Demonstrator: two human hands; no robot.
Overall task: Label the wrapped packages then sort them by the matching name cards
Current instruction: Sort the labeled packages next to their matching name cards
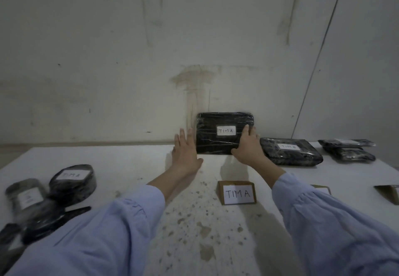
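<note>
Standing upright against the stained pale wall (108, 60), at the far edge of the white speckled table (129, 163): black rectangular package in clear film (212, 144), white label reading TIMA.
- Left hand (185, 152): flat, fingers straight, just beside the package's left edge; contact cannot be told.
- Right hand (248, 148): fingers nearly straight, laid on the package's right front edge.
- Brown cardboard name card with white TIMA slip (237, 192): in front of the package, nearer the person.
- Flat black wrapped package with blurred label (290, 151): just right of the upright one.
- Black oval wrapped package labelled TIMA (72, 182): far left.
</note>
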